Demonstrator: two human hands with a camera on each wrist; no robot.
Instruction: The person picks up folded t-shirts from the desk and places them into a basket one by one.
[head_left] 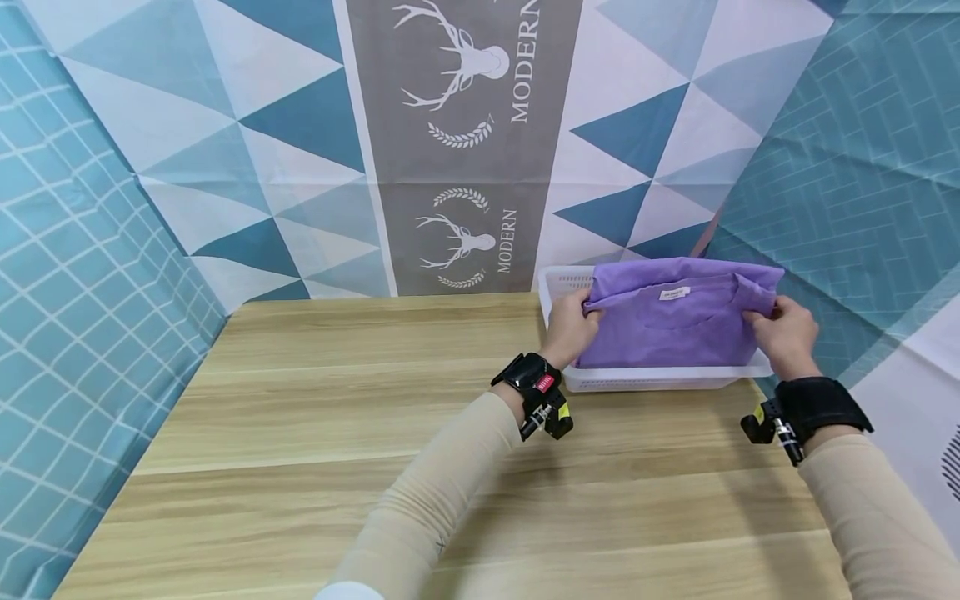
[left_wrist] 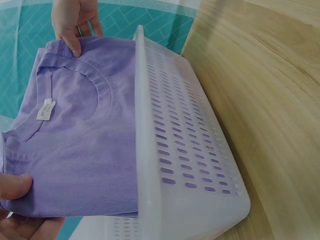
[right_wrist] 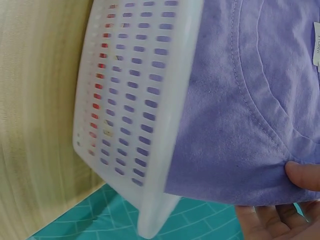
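Observation:
A folded purple shirt [head_left: 667, 329] stands partly inside a white plastic basket [head_left: 645, 380], its collar and small white label [left_wrist: 46, 109] facing up. My left hand [head_left: 572, 329] pinches the shirt's left upper corner, thumb on the front and fingers behind. At the opposite corner my right hand [head_left: 786, 335] grips the cloth the same way, thumb [right_wrist: 304, 175] on the near face. The shirt's lower part is hidden behind the basket's slotted front wall [left_wrist: 185, 130]. Through the slots in the right wrist view, purple and some red show.
The basket sits at the back right of a wooden table [head_left: 337, 450]. Behind it hangs a patterned cloth [head_left: 465, 167] with deer heads and triangles. Teal brick-patterned cloth [head_left: 847, 167] borders the right side, and blue grid cloth [head_left: 82, 275] the left.

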